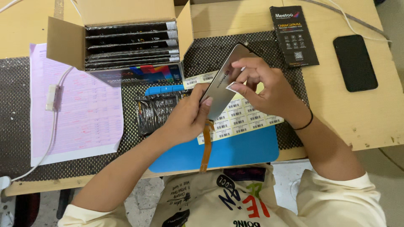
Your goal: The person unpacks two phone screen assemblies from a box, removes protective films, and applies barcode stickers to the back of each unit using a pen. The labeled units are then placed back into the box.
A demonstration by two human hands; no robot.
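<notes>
**Two hands hold a flat screen part**

The left hand (189, 115) grips the lower end of a thin grey screen part (224, 82), tilted up above the counter (370, 113). The right hand (263, 86) holds its top edge and pinches a small white sticker (232, 87) against it. An orange ribbon cable (206, 145) hangs down from the part. Below lie a sheet of barcode stickers (246, 120) and a blue mat (244, 151). An open cardboard box (126, 40) stands behind.
</notes>
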